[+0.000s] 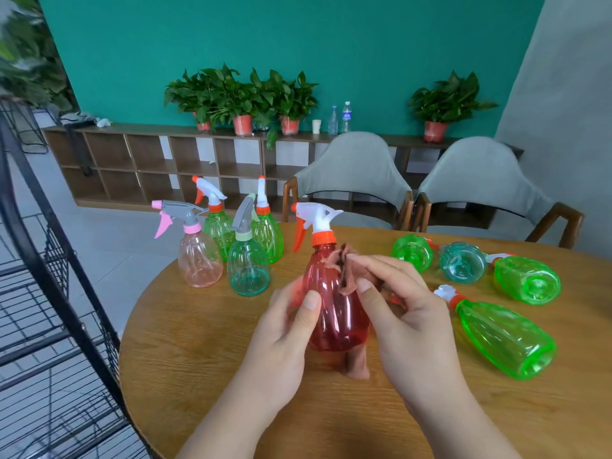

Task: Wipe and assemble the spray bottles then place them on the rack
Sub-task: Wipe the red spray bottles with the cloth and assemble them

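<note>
A red spray bottle (334,313) with a white and orange trigger head stands upright over the round wooden table (198,376). My left hand (284,329) grips its left side, thumb on the front. My right hand (400,306) pinches a brownish-pink cloth (347,273) against the bottle's right shoulder; a tail of the cloth hangs below the bottle. Several assembled bottles stand behind at the left: a pink one (198,256), a teal one (248,270) and two green ones (217,226).
Several bottles lie on their sides at the right: a large green one (503,339), another green one (526,279), a teal one (462,263), a green one (412,251). A black wire rack (49,293) stands at the left. Two grey chairs (354,180) face the table's far edge.
</note>
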